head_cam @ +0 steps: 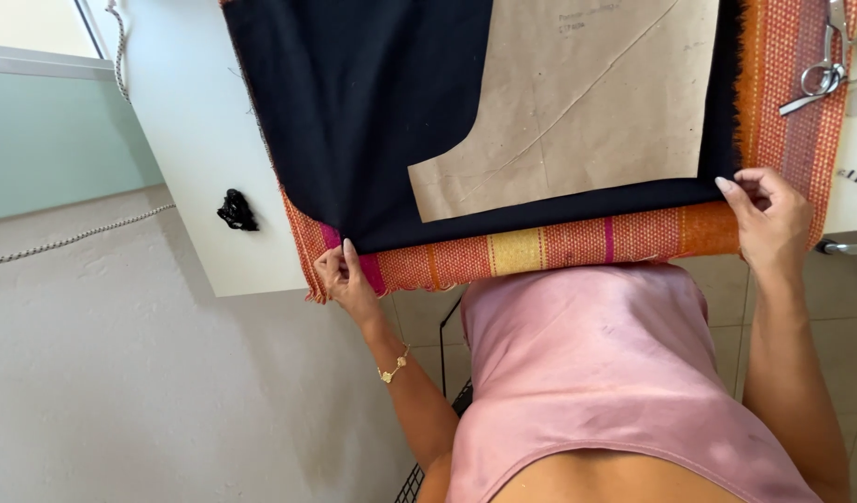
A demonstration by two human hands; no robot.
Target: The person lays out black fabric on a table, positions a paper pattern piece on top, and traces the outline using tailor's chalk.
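Observation:
A black fabric [373, 112] lies over a striped orange, red and yellow woven cloth [540, 247] on a white table [196, 130]. A brown paper pattern piece [587, 102] rests on the black fabric. My left hand [346, 278] pinches the near left corner of the black fabric and the woven cloth at the table's edge. Over on the other side, my right hand [768, 219] grips the near right corner of the black fabric where it meets the woven cloth.
Metal scissors [824, 65] lie on the woven cloth at the far right. A small black clump [236, 211] sits on the table to the left. A white cord [74, 237] runs along the wall. A wire rack [419, 475] stands below.

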